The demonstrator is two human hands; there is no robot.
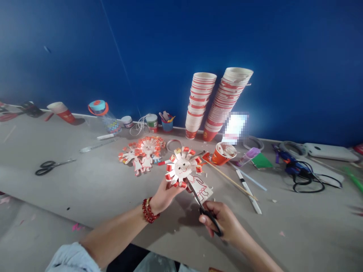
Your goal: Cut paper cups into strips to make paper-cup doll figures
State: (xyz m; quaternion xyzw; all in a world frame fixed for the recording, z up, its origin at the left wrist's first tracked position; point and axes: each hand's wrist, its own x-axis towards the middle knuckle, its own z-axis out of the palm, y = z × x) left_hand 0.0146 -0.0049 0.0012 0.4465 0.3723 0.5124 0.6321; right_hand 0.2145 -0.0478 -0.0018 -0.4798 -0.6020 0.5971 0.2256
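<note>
A paper doll (181, 169), with a smiling drawn face and a ring of curled red-and-white strips, is held up by my left hand (166, 194) from below. Its body is a white paper piece (202, 187) with a red-drawn dress. My right hand (217, 219) grips black-handled scissors (209, 217), whose blades lie along the edge of the drawn body, just under the head. How far the blades are apart I cannot make out. Left of the doll, several finished-looking paper dolls (146, 151) lie overlapping on the table.
Two tall stacks of paper cups (200, 105) lean by the blue wall. A red cup (219, 156) holds paper scraps. Another pair of scissors (55, 166) lies at left. A wooden stick (229, 177), a white marker (249, 192) and a corded blue tool (295, 164) are at right.
</note>
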